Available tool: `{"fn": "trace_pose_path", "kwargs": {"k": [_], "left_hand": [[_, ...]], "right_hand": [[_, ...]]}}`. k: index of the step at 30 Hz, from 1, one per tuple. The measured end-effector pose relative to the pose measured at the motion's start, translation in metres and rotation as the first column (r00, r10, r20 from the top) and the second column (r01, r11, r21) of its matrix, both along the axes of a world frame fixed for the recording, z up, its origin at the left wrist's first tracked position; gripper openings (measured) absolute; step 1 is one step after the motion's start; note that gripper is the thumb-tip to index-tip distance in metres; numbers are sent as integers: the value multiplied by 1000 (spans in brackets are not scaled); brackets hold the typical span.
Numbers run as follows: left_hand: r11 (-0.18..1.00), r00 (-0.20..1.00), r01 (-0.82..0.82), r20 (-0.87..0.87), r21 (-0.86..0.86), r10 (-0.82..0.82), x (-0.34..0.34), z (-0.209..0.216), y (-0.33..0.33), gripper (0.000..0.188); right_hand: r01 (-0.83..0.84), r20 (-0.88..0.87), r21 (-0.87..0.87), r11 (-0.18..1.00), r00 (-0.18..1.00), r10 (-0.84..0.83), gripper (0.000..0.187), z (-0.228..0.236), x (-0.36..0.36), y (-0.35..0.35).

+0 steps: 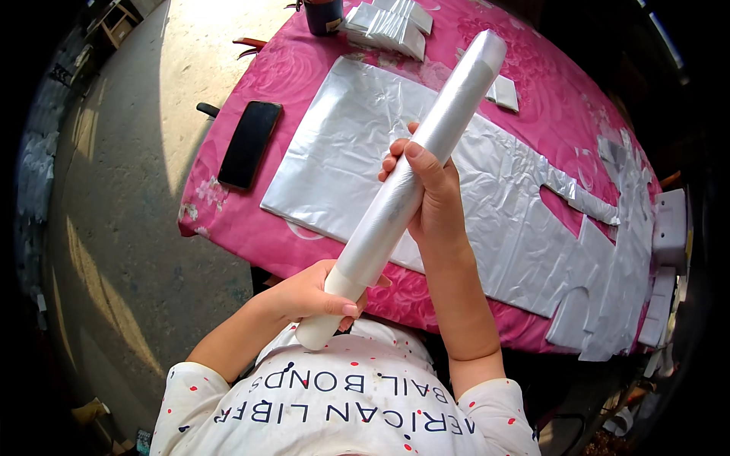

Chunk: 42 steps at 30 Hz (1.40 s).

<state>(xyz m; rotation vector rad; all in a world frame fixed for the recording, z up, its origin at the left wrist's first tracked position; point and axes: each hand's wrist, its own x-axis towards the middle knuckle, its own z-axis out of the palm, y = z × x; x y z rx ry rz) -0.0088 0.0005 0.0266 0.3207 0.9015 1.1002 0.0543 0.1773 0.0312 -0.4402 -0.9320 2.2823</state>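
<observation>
A long roll of clear plastic film (389, 199) slants from near my body up toward the far right, above the table. Its near end shows a bare whitish tube. My left hand (323, 296) is wrapped round that near end. Higher up, my right hand (427, 176) grips the roll near its middle, thumb on top and fingertips curling out on the left side. Beneath lies a stack of flat silvery-white plastic bags (327, 152), with handle cut-outs toward the right; the roll and my right arm cover part of it.
The table has a pink flowered cloth (228, 144). On it lie a black phone (250, 144) at the left, folded white packets (388, 30) and a dark cup (324, 17) at the far side. White plastic containers (669, 228) stand by the right edge. Concrete floor (129, 213) is at left.
</observation>
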Motion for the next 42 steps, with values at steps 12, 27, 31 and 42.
{"fn": "trace_pose_path", "kwargs": {"k": [12, 27, 31, 42], "left_hand": [[999, 983, 45, 176, -12, -43, 1, -16, -2, 76], [951, 931, 106, -308, -291, -198, -2, -56, -18, 50], [918, 958, 198, -131, -345, -256, -5, -73, -53, 53], [928, 987, 148, -12, -342, -162, -3, -77, -76, 58]], "right_hand": [[113, 44, -31, 993, 993, -111, 53, -9, 16, -8], [90, 294, 27, 996, 951, -94, 53, -78, 32, -29], [300, 355, 159, 941, 872, -338, 50, -99, 50, 53], [-341, 722, 344, 875, 692, -14, 26, -64, 68, 97]]}}
